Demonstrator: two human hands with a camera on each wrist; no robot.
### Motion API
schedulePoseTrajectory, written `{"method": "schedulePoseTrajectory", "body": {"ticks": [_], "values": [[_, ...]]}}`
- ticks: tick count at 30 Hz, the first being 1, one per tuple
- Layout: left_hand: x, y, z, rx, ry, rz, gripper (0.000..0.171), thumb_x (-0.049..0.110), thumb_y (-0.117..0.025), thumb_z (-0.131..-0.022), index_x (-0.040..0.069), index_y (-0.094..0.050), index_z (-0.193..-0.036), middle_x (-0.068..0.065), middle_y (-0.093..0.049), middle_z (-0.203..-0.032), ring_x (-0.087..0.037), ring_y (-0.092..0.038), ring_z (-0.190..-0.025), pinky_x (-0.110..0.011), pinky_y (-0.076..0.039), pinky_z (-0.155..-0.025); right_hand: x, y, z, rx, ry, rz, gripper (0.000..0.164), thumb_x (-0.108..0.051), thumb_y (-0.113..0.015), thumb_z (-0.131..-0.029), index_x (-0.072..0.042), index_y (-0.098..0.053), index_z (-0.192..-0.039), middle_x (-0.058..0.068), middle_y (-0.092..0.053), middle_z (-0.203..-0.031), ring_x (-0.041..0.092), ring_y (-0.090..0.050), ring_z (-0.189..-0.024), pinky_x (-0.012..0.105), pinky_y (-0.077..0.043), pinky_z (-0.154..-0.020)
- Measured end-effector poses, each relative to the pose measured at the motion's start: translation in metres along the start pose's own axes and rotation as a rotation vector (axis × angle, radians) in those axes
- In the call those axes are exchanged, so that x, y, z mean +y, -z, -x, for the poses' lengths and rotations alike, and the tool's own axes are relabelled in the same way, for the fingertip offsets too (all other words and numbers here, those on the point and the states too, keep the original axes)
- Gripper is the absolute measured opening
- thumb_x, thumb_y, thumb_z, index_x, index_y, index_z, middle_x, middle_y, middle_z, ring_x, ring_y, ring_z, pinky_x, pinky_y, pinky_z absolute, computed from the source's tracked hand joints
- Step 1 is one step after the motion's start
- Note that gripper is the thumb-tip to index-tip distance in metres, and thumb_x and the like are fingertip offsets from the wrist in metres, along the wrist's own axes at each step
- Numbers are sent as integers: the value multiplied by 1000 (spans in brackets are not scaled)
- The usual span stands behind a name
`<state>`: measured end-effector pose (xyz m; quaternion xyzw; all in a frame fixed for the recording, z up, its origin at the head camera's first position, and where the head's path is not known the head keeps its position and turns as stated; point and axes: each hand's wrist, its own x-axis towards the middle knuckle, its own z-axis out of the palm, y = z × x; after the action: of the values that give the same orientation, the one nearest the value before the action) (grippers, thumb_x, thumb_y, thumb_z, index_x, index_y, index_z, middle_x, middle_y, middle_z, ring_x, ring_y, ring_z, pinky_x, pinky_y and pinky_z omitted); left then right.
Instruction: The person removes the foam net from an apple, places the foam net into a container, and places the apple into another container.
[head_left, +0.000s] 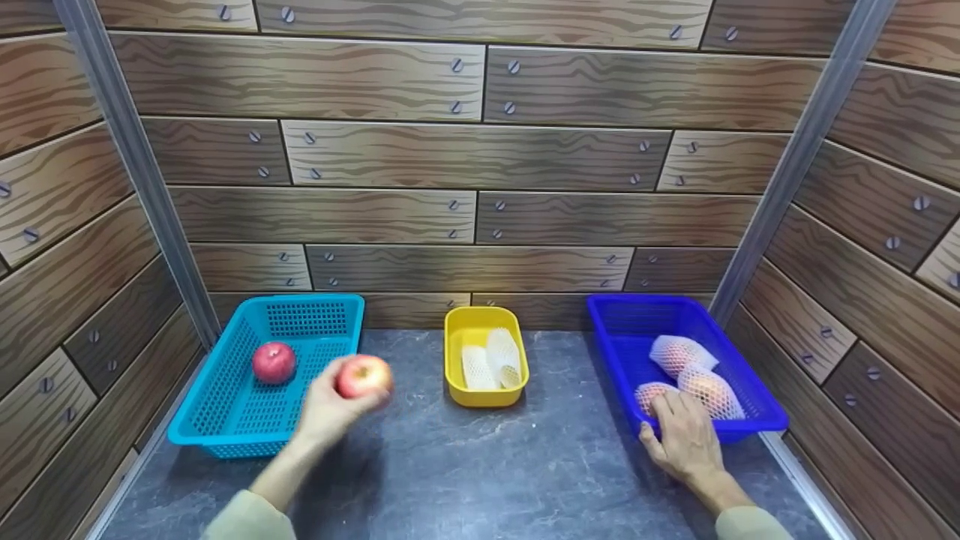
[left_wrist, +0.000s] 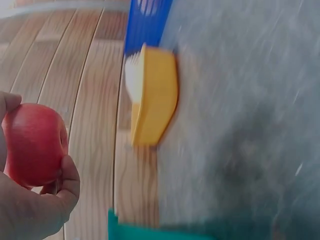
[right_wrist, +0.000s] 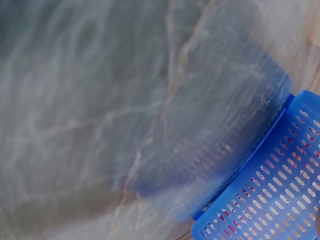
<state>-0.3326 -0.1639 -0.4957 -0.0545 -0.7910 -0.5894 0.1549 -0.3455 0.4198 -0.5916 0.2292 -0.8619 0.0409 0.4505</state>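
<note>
In my left hand [head_left: 335, 401] is a red-and-yellow apple [head_left: 364, 376], gripped between fingers and thumb beside the right wall of the teal basket [head_left: 196, 427]. The left wrist view shows the same apple [left_wrist: 35, 145] with a fingertip near its hollow. Another red apple [head_left: 274, 363] lies inside the teal basket. My right hand [head_left: 684, 439] reaches over the near rim of the blue basket [head_left: 611, 352]. Its fingertips rest at a netted fruit [head_left: 651, 397], and the thumb stays outside the rim. Two more fruits in white foam nets [head_left: 709, 390] lie beside it.
Between the baskets, a small yellow tub [head_left: 451, 367] holds white foam nets [head_left: 478, 367]. Wood-patterned panels [head_left: 480, 154] enclose the back and both sides of the dark grey tabletop [head_left: 480, 465]. In the right wrist view, the slotted wall of the blue basket [right_wrist: 270, 187] fills the lower right.
</note>
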Motion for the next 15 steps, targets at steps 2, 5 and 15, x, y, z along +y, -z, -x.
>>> {"method": "schedulePoseTrajectory", "body": {"ticks": [2, 5, 15], "values": [[-1, 11, -12, 32, 27, -37, 61, 13, -93, -77, 6, -67, -132, -11, -72, -121, -23, -63, -105, -26, -51, -88, 0, 0, 0, -1, -1, -1, 32, -37, -55, -83, -5, -52, -86, 15, -51, -86, 39, -51, -78, 55, -42, -74], [-3, 28, -30, 55, 89, -100, 66, 22, -91, -81, 3, -63, -138, -16, -68, -129, -28, -62, -111, -31, -51, -89, 0, 0, 0, 4, -3, -1, 33, -38, -55, -84, -5, -52, -86, 15, -51, -86, 40, -51, -79, 56, -42, -74], [-17, 61, -92, 137, 233, -371, 78, 45, -83, -82, 3, -58, -143, -21, -66, -132, -34, -60, -110, -41, -50, -85, 0, 3, 3, -23, -16, 2, 34, -37, -56, -84, -4, -54, -90, 17, -53, -87, 41, -53, -81, 57, -43, -77]]}}
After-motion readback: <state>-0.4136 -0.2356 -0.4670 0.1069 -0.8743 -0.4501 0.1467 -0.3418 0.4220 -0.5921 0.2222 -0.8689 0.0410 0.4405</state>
